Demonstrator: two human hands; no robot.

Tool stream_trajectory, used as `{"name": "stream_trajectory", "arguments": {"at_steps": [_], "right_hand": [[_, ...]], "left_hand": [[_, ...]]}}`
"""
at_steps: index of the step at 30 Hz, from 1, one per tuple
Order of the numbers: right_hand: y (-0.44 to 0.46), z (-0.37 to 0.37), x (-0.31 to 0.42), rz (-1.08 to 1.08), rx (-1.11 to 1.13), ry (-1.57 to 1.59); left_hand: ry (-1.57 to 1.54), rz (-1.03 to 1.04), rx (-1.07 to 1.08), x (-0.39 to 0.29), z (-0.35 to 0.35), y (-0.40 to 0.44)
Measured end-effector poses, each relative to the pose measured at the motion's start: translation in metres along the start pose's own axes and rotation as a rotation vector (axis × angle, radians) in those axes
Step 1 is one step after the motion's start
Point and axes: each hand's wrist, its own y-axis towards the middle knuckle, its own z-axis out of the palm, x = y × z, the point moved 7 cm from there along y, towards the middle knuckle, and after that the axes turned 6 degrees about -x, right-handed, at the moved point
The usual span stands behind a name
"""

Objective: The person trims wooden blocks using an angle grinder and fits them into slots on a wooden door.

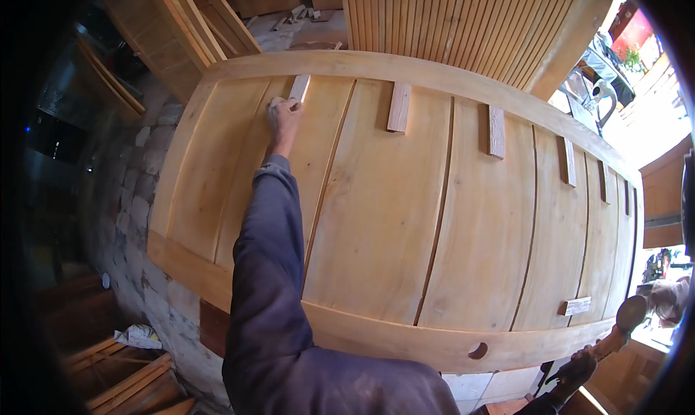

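Observation:
A large pale wooden door panel [391,219] lies flat before me, with grooves between its boards and a raised frame. My left hand [283,116] reaches to the far side, fingers closed at the near end of a small wood block [300,88] that lies by the far frame rail. At the lower right, my right hand [577,369] is dark and partly hidden, wrapped round the wooden handle of a mallet [631,312]. The mallet's round head is raised over the panel's near right corner; its far part is blurred.
More wood blocks, such as one block [399,107], line the far rail. Another block [578,306] lies near the front right. A round hole [478,350] pierces the near rail. A slatted wooden panel [463,24] stands behind; stone paving [137,191] lies left.

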Motion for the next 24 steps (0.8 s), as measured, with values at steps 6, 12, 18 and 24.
{"name": "stream_trajectory", "arguments": {"at_steps": [6, 12, 18, 24], "right_hand": [[-0.005, -0.012, -0.002, -0.003, -0.073, -0.046], [-0.006, -0.018, -0.008, 0.015, -0.093, -0.060], [-0.017, -0.020, -0.003, 0.000, -0.116, -0.082], [-0.026, -0.039, 0.000, -0.010, -0.130, -0.056]], "left_hand": [[-0.222, -0.218, -0.178, 0.013, -0.042, -0.004], [0.020, -0.223, -0.191, 0.058, -0.035, -0.059], [0.032, -0.167, -0.058, -0.007, -0.030, -0.037], [-0.020, -0.070, -0.168, -0.006, -0.027, -0.041]]}}
